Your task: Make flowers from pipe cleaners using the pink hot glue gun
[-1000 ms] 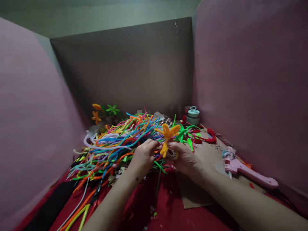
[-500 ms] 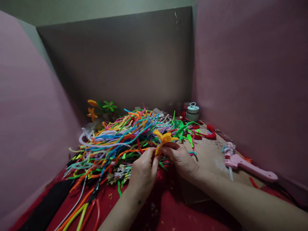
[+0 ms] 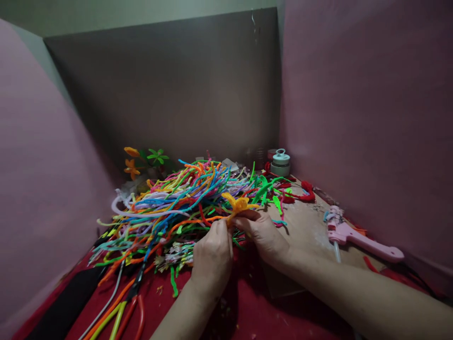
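Observation:
A yellow-orange pipe cleaner flower (image 3: 238,204) stands up between my two hands, its petals spread above the fingers. My left hand (image 3: 214,250) is closed, pinching the flower's lower end from the left. From the right, my right hand (image 3: 264,236) grips just below the petals with thumb and fingertips. The flower's base is mostly hidden behind the fingers. Right behind it lies a big heap of many-coloured pipe cleaners (image 3: 170,198).
A pink glue gun (image 3: 368,243) lies on brown cardboard (image 3: 304,226) to the right. Red-handled pliers (image 3: 140,307) rest at the lower left on red cloth (image 3: 166,311). A mint-green jar (image 3: 281,165) and finished orange flowers (image 3: 131,168) stand at the back.
My left hand has turned slightly, its knuckles now more toward me, and the flower tilts a little. The whole view has shifted slightly, moving things a bit left.

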### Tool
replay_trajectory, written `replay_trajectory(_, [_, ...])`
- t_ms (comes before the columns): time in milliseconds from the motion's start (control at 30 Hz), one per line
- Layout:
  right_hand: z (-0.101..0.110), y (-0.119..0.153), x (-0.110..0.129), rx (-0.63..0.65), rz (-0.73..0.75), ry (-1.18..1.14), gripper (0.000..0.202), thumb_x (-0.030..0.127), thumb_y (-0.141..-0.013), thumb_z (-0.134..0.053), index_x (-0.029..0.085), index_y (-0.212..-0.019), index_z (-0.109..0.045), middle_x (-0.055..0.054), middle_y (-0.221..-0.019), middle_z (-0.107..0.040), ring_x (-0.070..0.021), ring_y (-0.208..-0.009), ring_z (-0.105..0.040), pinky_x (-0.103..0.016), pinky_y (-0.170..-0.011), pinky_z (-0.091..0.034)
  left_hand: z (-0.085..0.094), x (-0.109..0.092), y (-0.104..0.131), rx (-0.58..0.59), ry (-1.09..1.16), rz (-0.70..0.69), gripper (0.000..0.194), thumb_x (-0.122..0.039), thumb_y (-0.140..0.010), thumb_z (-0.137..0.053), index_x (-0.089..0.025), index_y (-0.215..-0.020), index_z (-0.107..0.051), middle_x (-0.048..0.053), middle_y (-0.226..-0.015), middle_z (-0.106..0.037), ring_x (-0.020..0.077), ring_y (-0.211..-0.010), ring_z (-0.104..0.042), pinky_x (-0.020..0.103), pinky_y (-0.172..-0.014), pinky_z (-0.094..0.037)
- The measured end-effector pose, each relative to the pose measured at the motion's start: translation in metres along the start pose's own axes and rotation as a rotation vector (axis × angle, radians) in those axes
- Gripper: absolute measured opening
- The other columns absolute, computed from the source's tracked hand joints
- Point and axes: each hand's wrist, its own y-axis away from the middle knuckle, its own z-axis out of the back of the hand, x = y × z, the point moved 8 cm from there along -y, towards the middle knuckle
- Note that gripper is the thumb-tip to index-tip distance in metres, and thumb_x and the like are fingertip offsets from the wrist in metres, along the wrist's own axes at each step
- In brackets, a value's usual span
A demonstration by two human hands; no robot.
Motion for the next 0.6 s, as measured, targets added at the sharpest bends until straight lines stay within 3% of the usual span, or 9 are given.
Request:
replay_trajectory(100, [0.0, -0.001, 0.0, 0.013, -0.007, 0.0, 0.012, 0.026, -0.061, -0.073, 0.017, -0.069, -0.072, 0.001, -0.064, -0.063, -0.0141, -0.066, -0.052, -0.027, -0.068, -0.041, 0.004, 0.003, -0.001, -0.031, 0.246, 0.009, 0.021, -0.022, -0.089, -0.035, -0.019, -0.081, -0.054, 0.004, -0.071, -0.058, 0.0156, -0.062, -0.056, 0.024, -0.056, -0.038])
replay_trajectory(200, [-0.006, -0.002, -0.001, 0.085, -0.023, 0.026, 0.017, 0.029, -0.063, -0.073, 0.016, -0.074, -0.072, 0.0, -0.068, -0.063, -0.0136, -0.068, -0.053, -0.028, -0.072, -0.041, 0.0, 0.015, -0.003, 0.018, 0.629, 0.143, 0.019, -0.025, -0.086, -0.041, -0.019, -0.073, -0.055, -0.001, -0.061, -0.051, 0.0115, -0.055, -0.048, 0.022, -0.054, -0.035])
replay_trajectory(333, [-0.014, -0.001, 0.001, 0.197, -0.026, 0.034, 0.025, 0.032, -0.066, -0.072, 0.016, -0.084, -0.072, 0.0, -0.07, -0.063, -0.0135, -0.068, -0.052, -0.028, -0.07, -0.042, -0.024, 0.021, 0.0, 0.288, 1.297, 0.45, 0.023, -0.039, -0.079, -0.054, -0.017, -0.072, -0.055, -0.008, -0.047, -0.035, 0.005, -0.038, -0.027, 0.018, -0.039, -0.021])
replay_trajectory(400, [-0.015, 0.0, 0.002, 0.23, -0.023, 0.042, 0.026, 0.034, -0.069, -0.07, 0.015, -0.086, -0.072, 0.001, -0.064, -0.059, -0.0096, -0.058, -0.046, -0.024, -0.059, -0.039, -0.028, 0.015, 0.002, 0.384, 1.543, 0.504, 0.025, -0.041, -0.076, -0.058, -0.016, -0.073, -0.054, -0.009, -0.046, -0.036, 0.0031, -0.036, -0.024, 0.016, -0.037, -0.018])
replay_trajectory(500, [-0.018, 0.002, 0.001, 0.282, -0.034, 0.045, 0.027, 0.035, -0.073, -0.067, 0.013, -0.089, -0.071, 0.004, -0.056, -0.05, -0.0054, -0.048, -0.034, -0.021, -0.047, -0.027, -0.028, 0.008, 0.003, 0.445, 1.737, 0.513, 0.025, -0.038, -0.077, -0.059, -0.015, -0.07, -0.053, -0.008, -0.046, -0.041, 0.0011, -0.034, -0.024, 0.015, -0.036, -0.018])
replay_trajectory(600, [-0.019, 0.003, 0.0, 0.312, -0.045, 0.004, 0.027, 0.033, -0.074, -0.066, 0.014, -0.092, -0.07, 0.004, -0.057, -0.049, -0.0054, -0.049, -0.034, -0.02, -0.047, -0.025, -0.031, 0.003, 0.006, 0.497, 1.864, 0.519, 0.024, -0.036, -0.079, -0.058, -0.014, -0.07, -0.054, -0.008, -0.043, -0.04, -0.0002, -0.03, -0.02, 0.014, -0.034, -0.018])
